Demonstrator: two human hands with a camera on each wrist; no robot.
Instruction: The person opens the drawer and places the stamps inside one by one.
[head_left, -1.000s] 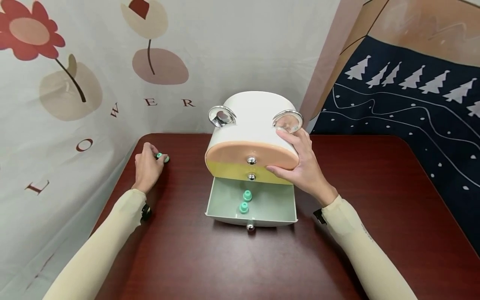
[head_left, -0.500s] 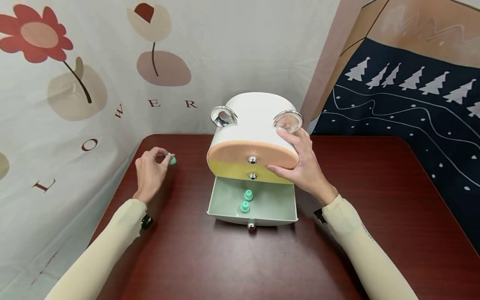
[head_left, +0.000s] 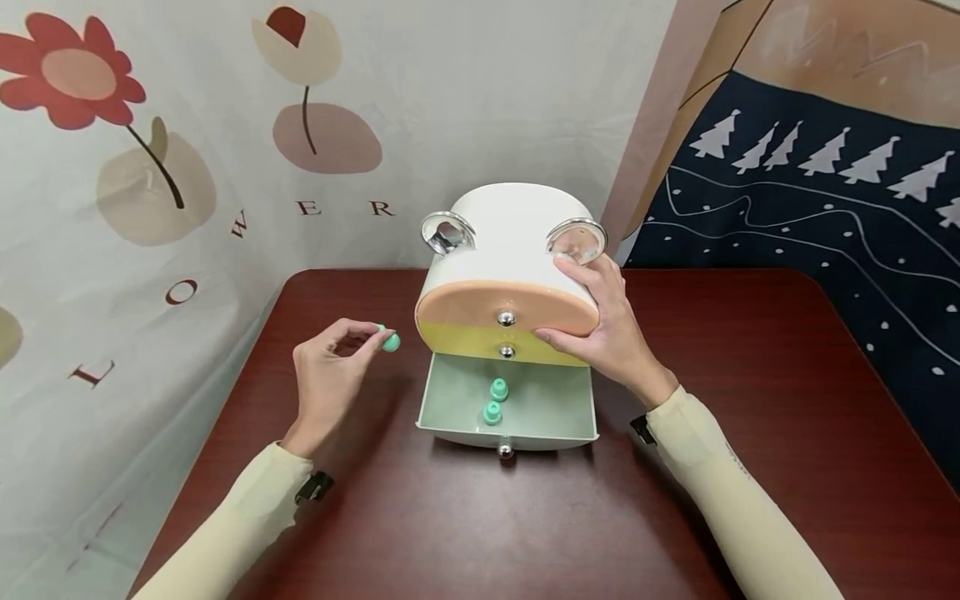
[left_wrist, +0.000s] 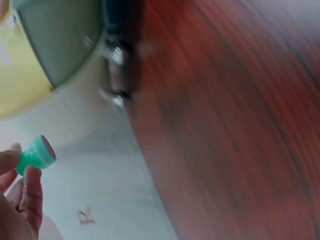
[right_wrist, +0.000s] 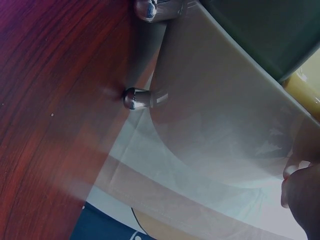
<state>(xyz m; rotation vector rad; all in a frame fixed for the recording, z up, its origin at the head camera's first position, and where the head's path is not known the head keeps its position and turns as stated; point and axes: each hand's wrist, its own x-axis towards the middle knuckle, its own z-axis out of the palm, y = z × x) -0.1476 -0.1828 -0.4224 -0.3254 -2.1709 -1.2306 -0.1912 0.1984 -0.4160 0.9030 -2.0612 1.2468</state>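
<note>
My left hand pinches a small green stamp between thumb and fingertips, above the table to the left of a little drawer cabinet. In the left wrist view the stamp shows a knob-like handle and a wider round end with a dark pinkish face. My right hand grips the cabinet's right side, its thumb at the front edge. The pale green bottom drawer is pulled out, and two similar green stamps stand in it. Above it, the yellow drawer and the orange drawer are closed.
Two silver ear-like rings stick out from the cabinet's top. A round silver knob juts from the open drawer's front. The dark red wooden table meets a printed cloth wall at the back and left.
My left hand has lifted the stamp from the table's far left and carried it right, nearer the cabinet. My right hand stays on the cabinet's side.
</note>
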